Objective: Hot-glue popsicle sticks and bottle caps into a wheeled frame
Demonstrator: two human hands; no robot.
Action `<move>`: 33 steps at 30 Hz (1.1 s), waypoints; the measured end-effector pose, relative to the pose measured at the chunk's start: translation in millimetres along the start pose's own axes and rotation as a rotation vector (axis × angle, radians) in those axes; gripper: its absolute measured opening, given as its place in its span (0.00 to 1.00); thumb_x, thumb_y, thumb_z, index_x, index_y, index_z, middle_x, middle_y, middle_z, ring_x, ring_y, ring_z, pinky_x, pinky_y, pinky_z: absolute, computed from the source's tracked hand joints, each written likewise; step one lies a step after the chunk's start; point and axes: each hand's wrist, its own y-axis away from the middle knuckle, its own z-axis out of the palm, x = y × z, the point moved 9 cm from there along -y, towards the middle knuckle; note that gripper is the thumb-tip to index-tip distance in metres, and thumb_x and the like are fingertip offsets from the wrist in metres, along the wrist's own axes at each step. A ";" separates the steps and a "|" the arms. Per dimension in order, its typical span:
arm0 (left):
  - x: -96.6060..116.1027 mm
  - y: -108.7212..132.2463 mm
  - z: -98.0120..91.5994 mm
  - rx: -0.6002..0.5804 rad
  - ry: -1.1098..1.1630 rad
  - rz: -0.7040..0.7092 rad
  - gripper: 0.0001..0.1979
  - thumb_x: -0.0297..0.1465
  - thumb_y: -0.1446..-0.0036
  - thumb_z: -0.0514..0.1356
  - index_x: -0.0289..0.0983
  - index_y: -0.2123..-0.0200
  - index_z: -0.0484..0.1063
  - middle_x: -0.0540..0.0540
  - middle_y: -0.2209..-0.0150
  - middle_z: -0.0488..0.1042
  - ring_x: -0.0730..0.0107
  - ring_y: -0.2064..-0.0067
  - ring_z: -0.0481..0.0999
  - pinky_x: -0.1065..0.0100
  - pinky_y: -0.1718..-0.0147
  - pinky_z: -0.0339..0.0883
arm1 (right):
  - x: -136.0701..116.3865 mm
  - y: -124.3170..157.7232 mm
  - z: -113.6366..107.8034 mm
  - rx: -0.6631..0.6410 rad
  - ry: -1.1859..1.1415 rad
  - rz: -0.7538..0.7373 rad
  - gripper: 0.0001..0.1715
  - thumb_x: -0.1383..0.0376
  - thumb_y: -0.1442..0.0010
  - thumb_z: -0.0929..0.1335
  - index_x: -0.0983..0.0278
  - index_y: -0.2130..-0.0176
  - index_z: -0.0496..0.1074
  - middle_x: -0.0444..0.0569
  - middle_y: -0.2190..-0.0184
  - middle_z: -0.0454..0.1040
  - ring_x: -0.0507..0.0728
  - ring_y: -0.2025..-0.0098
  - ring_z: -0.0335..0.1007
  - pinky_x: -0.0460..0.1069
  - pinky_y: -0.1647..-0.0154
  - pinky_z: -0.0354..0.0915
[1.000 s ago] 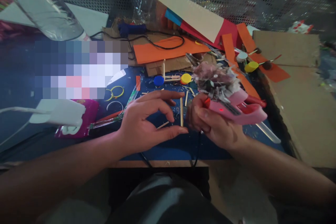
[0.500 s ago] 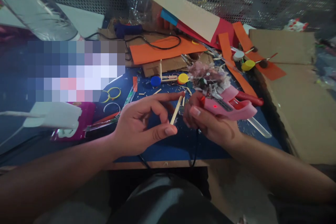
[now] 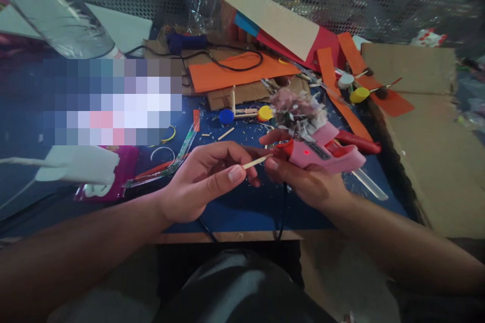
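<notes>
Your right hand (image 3: 308, 181) grips a pink glue gun (image 3: 316, 154), fingers (image 3: 272, 137) partly hidden. Your left hand (image 3: 202, 176) pinches a wooden stick (image 3: 257, 161), far end just beside the right thumb (image 3: 285, 168); contact there unclear.

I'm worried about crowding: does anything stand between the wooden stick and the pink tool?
The right hand crowds the gap: its thumb tip lies right by the far end of the wooden stick, near the red end of the pink tool. Nothing else visible stands between.
</notes>
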 end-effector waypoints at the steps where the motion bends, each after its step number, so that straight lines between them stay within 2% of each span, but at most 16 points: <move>1: -0.7 -0.1 0.0 0.003 0.006 -0.007 0.16 0.45 0.32 0.69 0.37 0.61 0.80 0.39 0.63 0.84 0.60 0.61 0.85 0.59 0.58 0.82 | -0.8 -0.6 1.7 -0.011 -0.009 -0.005 0.23 0.48 0.37 0.79 0.58 0.52 0.75 0.38 0.75 0.71 0.51 0.75 0.66 0.48 0.76 0.61; 5: -3.6 -0.8 -1.9 0.037 0.037 -0.033 0.17 0.45 0.32 0.69 0.36 0.62 0.81 0.40 0.63 0.83 0.61 0.62 0.85 0.61 0.61 0.82 | -0.1 -1.0 4.4 -0.040 -0.036 -0.044 0.22 0.45 0.35 0.77 0.59 0.59 0.76 0.39 0.76 0.71 0.50 0.77 0.64 0.48 0.76 0.61; 10: -6.6 -1.4 -4.9 0.075 0.081 -0.063 0.18 0.46 0.33 0.70 0.36 0.63 0.81 0.42 0.65 0.82 0.64 0.66 0.85 0.65 0.65 0.82 | 6.1 0.0 -3.3 0.020 0.037 -0.037 0.19 0.47 0.33 0.76 0.59 0.57 0.78 0.39 0.75 0.71 0.51 0.76 0.66 0.47 0.77 0.60; 13: -5.6 -1.0 -7.3 0.099 0.100 -0.049 0.19 0.47 0.33 0.70 0.36 0.63 0.82 0.41 0.64 0.84 0.64 0.66 0.85 0.65 0.66 0.83 | 8.7 -0.2 -4.7 0.036 0.013 -0.020 0.22 0.45 0.34 0.76 0.59 0.56 0.78 0.39 0.76 0.70 0.51 0.76 0.66 0.47 0.77 0.60; 18: -5.2 -0.3 -11.9 0.147 0.093 0.000 0.10 0.35 0.32 0.71 0.35 0.66 0.80 0.45 0.67 0.84 0.72 0.70 0.84 0.72 0.67 0.82 | 11.1 -0.9 -11.4 0.085 -0.016 -0.051 0.19 0.46 0.33 0.77 0.57 0.54 0.78 0.38 0.76 0.69 0.51 0.76 0.66 0.49 0.75 0.64; 22: -10.3 -1.6 -7.1 0.082 -0.011 -0.034 0.07 0.32 0.30 0.68 0.36 0.61 0.78 0.46 0.67 0.83 0.69 0.67 0.85 0.70 0.64 0.83 | 11.0 -1.2 -15.9 0.103 -0.047 -0.107 0.19 0.46 0.32 0.76 0.56 0.54 0.79 0.37 0.77 0.67 0.52 0.76 0.66 0.50 0.73 0.64; 26: -6.4 -1.5 -6.7 0.050 -0.188 0.001 0.05 0.33 0.28 0.65 0.37 0.56 0.78 0.43 0.60 0.86 0.65 0.58 0.87 0.67 0.57 0.81 | 11.0 0.1 -16.5 0.107 0.014 -0.090 0.18 0.46 0.32 0.76 0.56 0.54 0.79 0.37 0.76 0.68 0.51 0.75 0.67 0.49 0.73 0.65; 29: 0.2 -0.1 -11.3 0.101 -0.324 0.041 0.09 0.36 0.28 0.65 0.35 0.54 0.80 0.42 0.58 0.85 0.65 0.58 0.85 0.68 0.61 0.77 | 8.1 0.4 -16.6 0.130 0.070 -0.051 0.16 0.49 0.34 0.77 0.56 0.56 0.80 0.38 0.75 0.71 0.51 0.75 0.67 0.49 0.74 0.64; 33: 8.5 1.9 -10.7 0.124 -0.458 0.070 0.13 0.38 0.27 0.63 0.33 0.57 0.80 0.43 0.63 0.83 0.66 0.62 0.81 0.68 0.65 0.72 | 5.5 -0.7 -15.0 0.150 0.138 0.022 0.13 0.52 0.39 0.78 0.58 0.60 0.82 0.39 0.76 0.73 0.51 0.76 0.67 0.48 0.75 0.62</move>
